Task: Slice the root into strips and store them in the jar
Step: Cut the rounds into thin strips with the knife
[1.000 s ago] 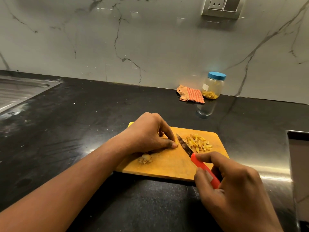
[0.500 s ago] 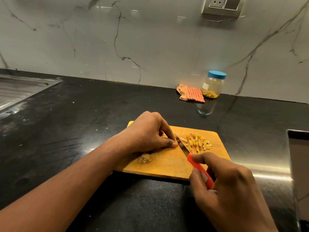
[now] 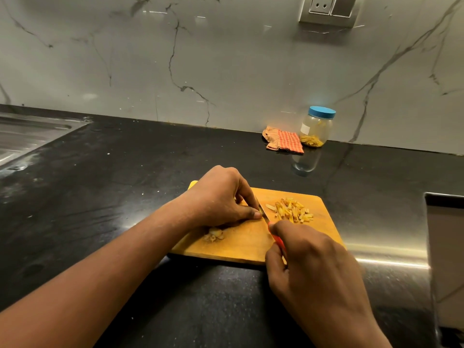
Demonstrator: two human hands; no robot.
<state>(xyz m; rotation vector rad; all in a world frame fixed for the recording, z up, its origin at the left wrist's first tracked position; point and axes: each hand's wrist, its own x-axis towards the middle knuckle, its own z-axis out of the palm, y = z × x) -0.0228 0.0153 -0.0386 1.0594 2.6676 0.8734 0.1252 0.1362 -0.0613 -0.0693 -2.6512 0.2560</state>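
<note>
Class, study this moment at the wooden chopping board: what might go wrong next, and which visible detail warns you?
The left hand, gripping the hidden root piece, has its thumb right beside the blade of the red-handled knife in the right hand: a slip could cut it. The clear blue-lidded jar stands far back, lid on; yellow strips may spill when carried.

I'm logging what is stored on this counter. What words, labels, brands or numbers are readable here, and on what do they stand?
No text can be read.
Jar: a small white label, too small and blurred to read.
Socket: no marking can be made out.
Knife, board, cloth: no text visible.
</note>
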